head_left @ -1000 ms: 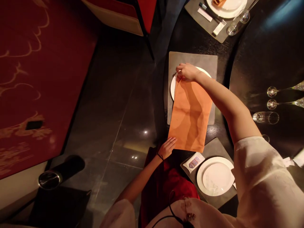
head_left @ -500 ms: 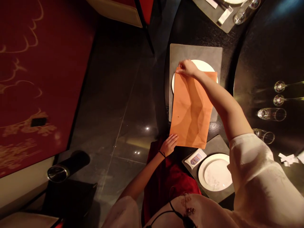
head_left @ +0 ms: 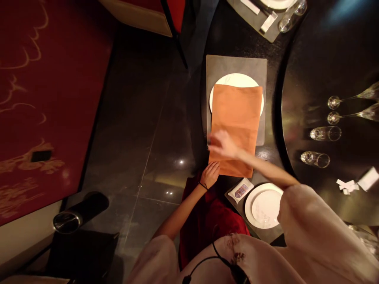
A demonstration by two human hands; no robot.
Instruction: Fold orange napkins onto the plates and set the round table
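Observation:
An orange cloth napkin [head_left: 237, 104] lies lengthwise, its far part over a white plate [head_left: 233, 79] and its near end past the placemat. At the napkin's near left corner is my left hand [head_left: 210, 174], its fingers closed over the edge; the thumb is hidden. My right hand [head_left: 224, 144] is over the lower part of the napkin, blurred by motion, with fingers stretched to the left and apart. It grips nothing that I can see. Whether it touches the cloth I cannot tell.
A grey placemat [head_left: 214, 65] lies under the plate. Nearer me, a white packet [head_left: 241, 191] sits beside stacked plates [head_left: 266, 207]. Several glasses [head_left: 325, 133] stand on the raised round centre [head_left: 299, 79]. A chair [head_left: 139, 17] is beyond; a bin [head_left: 79, 213] stands left.
My right hand has let go of the napkin's far left corner and moved back toward me over the cloth. The napkin's far end now lies flat on the plate. My left hand stays at the near corner.

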